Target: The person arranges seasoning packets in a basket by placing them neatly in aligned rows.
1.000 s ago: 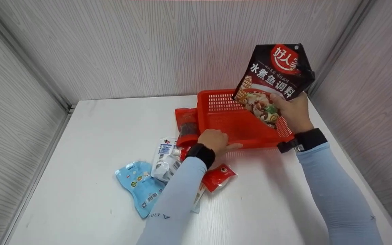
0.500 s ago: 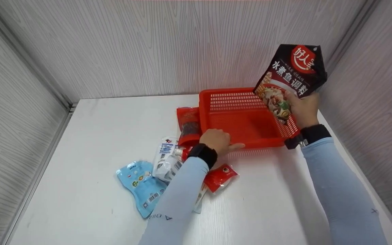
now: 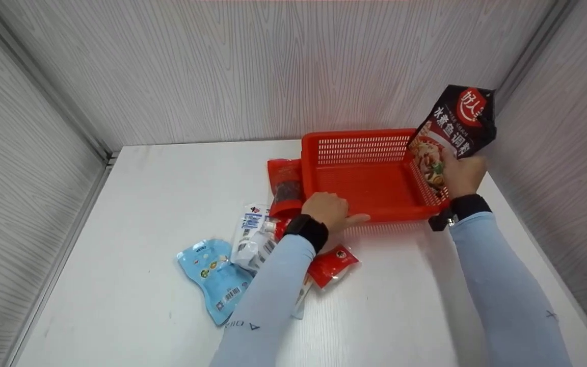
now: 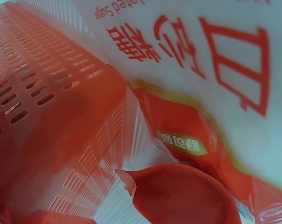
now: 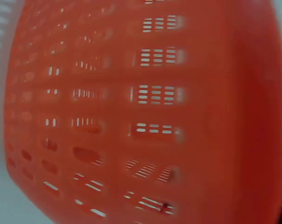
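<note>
Over the right end of a red plastic basket (image 3: 359, 134), my right hand (image 3: 464, 174) pinches a black seasoning pouch (image 3: 459, 120) with a fish-dish picture, thumb across its front. The pouch tilts upright, its lower edge by the basket's right wall. At the basket's front left corner, my left hand (image 3: 325, 208) grips the rim, thumb stretched along the front edge and the other fingertips hidden. The perforated basket wall (image 5: 206, 116) fills the right wrist view. The left wrist view shows a white sugar packet (image 4: 187, 51) beside the basket, but no fingers.
Left of the basket lies a red packet (image 3: 286, 186) with a dark window. A white pouch (image 3: 248, 229), a light blue pouch (image 3: 217, 278) and a small red packet (image 3: 331, 265) lie around my left forearm. Panels wall the white table (image 3: 145, 214) at the back and sides.
My right hand has carried the black pouch rightward, then lower, from over the basket's middle to its right end. My left hand stays at the basket corner; the view shifts slightly.
</note>
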Tool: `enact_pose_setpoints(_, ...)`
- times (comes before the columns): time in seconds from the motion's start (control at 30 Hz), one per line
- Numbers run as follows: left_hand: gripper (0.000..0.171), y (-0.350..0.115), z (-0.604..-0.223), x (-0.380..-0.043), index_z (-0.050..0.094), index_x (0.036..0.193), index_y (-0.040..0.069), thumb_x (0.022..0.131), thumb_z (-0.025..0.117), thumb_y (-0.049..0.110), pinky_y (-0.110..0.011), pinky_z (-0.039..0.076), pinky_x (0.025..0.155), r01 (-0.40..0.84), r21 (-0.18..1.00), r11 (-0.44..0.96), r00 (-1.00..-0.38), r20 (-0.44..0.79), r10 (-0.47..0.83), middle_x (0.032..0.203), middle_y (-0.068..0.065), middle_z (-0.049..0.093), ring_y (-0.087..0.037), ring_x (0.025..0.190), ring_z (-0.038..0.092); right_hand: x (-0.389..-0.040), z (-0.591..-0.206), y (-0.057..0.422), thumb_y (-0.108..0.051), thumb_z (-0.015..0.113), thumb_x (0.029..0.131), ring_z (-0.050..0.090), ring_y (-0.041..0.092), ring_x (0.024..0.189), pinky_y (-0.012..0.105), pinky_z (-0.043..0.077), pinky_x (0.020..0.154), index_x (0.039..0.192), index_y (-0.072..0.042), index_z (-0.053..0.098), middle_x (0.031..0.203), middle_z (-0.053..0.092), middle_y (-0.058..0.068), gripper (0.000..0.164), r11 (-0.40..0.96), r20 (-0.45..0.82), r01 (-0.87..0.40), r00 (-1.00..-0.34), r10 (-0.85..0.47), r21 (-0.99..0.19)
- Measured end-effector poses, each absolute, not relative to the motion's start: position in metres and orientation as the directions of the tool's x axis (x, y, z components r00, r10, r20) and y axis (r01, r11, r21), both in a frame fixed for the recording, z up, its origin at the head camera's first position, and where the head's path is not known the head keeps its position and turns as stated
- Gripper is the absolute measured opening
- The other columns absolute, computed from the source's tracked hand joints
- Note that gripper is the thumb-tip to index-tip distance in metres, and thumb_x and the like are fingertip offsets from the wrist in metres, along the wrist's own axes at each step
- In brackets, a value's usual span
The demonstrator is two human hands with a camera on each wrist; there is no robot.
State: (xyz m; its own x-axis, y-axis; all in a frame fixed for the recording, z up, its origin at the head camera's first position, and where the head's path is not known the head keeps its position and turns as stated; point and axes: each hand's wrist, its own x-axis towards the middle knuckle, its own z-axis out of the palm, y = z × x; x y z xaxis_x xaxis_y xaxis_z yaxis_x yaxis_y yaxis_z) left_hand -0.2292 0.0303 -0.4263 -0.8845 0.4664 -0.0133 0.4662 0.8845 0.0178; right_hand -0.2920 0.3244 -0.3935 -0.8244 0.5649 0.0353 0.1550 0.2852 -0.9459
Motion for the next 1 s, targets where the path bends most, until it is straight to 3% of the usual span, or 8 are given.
enact_pose_setpoints(0.6, 0.075, 0.033, -0.428, -0.232, 0.059, 0.061, 0.023, 0.072, 0.014, 0.081, -0.026, 0.043, 0.056, 0.467, 0.023, 0.884, -0.884, -0.008, 0.468, 0.051, 0.004, 0.051, -0.014, 0.051, 0.050, -0.295, -0.416, 0.330, -0.037, 0.056, 0.088, 0.056, 0.022, 0.096, 0.036, 0.045, 0.088, 0.122, -0.004, 0.057, 0.113, 0.061, 0.012, 0.048, 0.522, 0.196, 0.167, -0.798, 0.570, -0.836)
enact_pose_setpoints(0.87, 0.075, 0.033, -0.428, -0.232, 0.059, 0.063, 0.022, 0.075, 0.013, 0.080, -0.026, 0.042, 0.056, 0.467, -0.041, 0.883, -0.884, -0.001, 0.468, 0.051, 0.004, 0.051, -0.014, 0.051, 0.049, -0.294, -0.410, 0.333, -0.045, 0.058, 0.085, 0.051, 0.020, 0.105, 0.033, 0.041, 0.093, 0.130, -0.007, 0.050, 0.122, 0.055, 0.011, 0.059, 0.351, 0.083, 0.146, -0.824, 0.560, -0.925)
enact_pose_setpoints(1.0, 0.077, 0.033, -0.429, -0.232, 0.059, 0.061, 0.021, 0.074, 0.012, 0.080, -0.027, 0.042, 0.056, 0.465, -0.041, 0.885, -0.885, -0.002, 0.465, 0.051, 0.004, 0.051, -0.015, 0.052, 0.049, -0.290, -0.404, 0.341, -0.043, 0.057, 0.086, 0.053, 0.023, 0.102, 0.036, 0.043, 0.089, 0.126, -0.003, 0.053, 0.116, 0.056, 0.015, 0.058, 0.426, 0.092, 0.160, -0.853, 0.513, -0.890)
